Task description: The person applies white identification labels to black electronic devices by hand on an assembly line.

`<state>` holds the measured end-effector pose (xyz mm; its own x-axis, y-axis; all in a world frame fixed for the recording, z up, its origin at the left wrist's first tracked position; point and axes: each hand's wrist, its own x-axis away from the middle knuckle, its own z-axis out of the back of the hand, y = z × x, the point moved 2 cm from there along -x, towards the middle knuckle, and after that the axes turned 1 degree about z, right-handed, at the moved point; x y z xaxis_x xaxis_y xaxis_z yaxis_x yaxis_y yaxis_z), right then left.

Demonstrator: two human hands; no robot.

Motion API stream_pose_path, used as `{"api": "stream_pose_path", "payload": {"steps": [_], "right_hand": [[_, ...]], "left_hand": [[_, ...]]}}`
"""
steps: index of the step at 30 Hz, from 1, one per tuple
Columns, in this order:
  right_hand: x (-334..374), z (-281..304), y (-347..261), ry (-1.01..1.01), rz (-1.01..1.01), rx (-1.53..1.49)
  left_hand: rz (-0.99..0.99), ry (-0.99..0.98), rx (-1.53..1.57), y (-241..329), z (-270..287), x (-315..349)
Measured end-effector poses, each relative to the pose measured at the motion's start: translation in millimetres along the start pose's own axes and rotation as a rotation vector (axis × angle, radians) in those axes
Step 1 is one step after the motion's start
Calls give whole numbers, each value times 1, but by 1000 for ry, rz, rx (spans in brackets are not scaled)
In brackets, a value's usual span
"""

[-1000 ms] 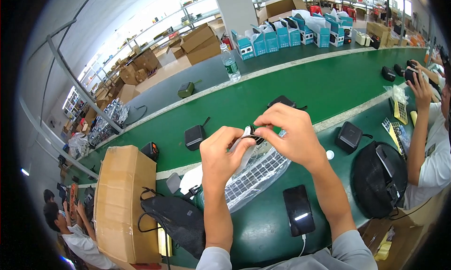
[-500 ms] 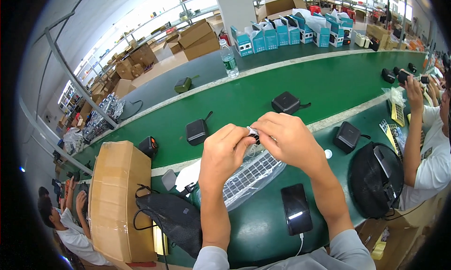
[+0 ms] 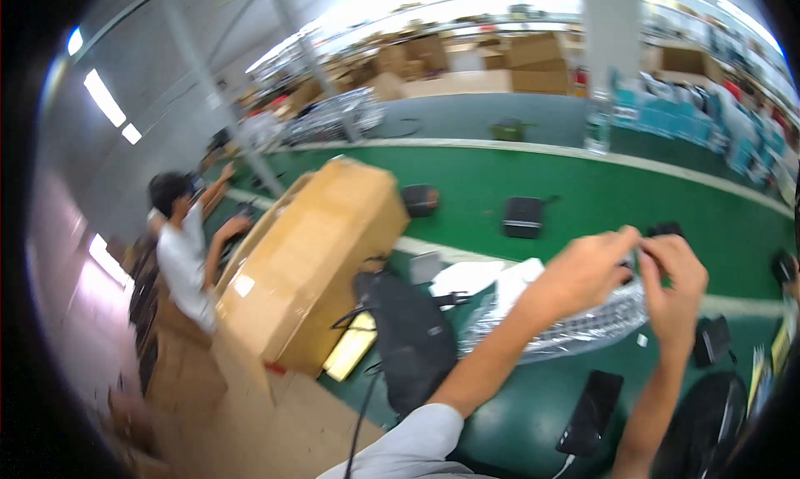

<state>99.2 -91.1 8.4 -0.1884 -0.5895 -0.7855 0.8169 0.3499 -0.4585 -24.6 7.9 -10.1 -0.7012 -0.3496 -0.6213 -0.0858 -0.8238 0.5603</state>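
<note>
Curling our fingers, we have our left hand (image 3: 587, 270) and right hand (image 3: 677, 266) nearly touching; blur leaves us unable to tell what they grip, if anything. From them, the clear bag (image 3: 583, 329) lies close at seven o'clock, the phone (image 3: 594, 412) just past six, the pouch (image 3: 408, 337) at eight. The carton (image 3: 317, 254) at nine hides bench (image 3: 500, 437) beyond. On green, a speaker (image 3: 523, 217) sits near ten; a pillar (image 3: 611, 37) rises at twelve, boxes (image 3: 667, 120) at one.
</note>
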Motion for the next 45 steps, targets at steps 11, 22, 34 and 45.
{"api": "stream_pose_path", "payload": {"steps": [11, 22, 34, 45], "right_hand": [[-8, 4, 9, 11, -63, -42], [4, -3, 28, 84, -187, -57], [-50, 70, 216, 48, -701, 29], [6, 57, 317, -745, -595, 327]], "left_hand": [[4, -40, 56, -1, 1, -6], [92, -39, -10, 8, -14, -21], [475, 200, -42, -20, 5, -13], [435, 151, 42, -21, 4, -12]]}}
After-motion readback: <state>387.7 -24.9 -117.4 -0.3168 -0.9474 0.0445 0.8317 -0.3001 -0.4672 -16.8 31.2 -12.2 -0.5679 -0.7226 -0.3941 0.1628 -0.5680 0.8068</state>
